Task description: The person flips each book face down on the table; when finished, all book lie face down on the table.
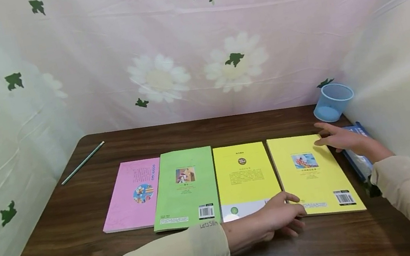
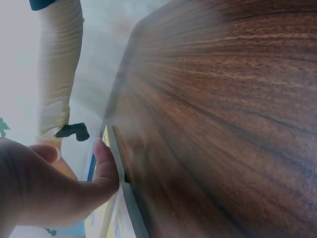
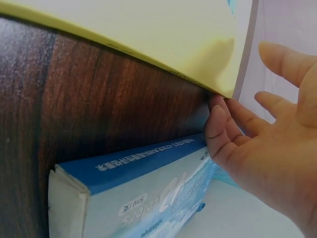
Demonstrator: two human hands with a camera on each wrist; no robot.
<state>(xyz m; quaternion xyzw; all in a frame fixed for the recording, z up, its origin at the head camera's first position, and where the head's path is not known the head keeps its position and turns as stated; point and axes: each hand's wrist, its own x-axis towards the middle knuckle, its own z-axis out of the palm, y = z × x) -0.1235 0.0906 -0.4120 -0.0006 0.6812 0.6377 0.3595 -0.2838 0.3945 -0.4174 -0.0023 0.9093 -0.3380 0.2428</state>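
Four books lie face down in a row: a pink book, a green book, a yellow book with a white lower band and, rightmost, a yellow book with a small picture. My left hand is at the near left corner of the rightmost book, where it meets its neighbour; fingers are loosely bent. At that book's far right corner is my right hand, its thumb and index finger spread over the edge. In the right wrist view, fingertips touch the yellow corner.
A blue box of colours lies right of the books, partly under my right arm. At the far right stands a translucent blue cup. A thin pale stick lies at the far left. Patterned cloth surrounds the table.
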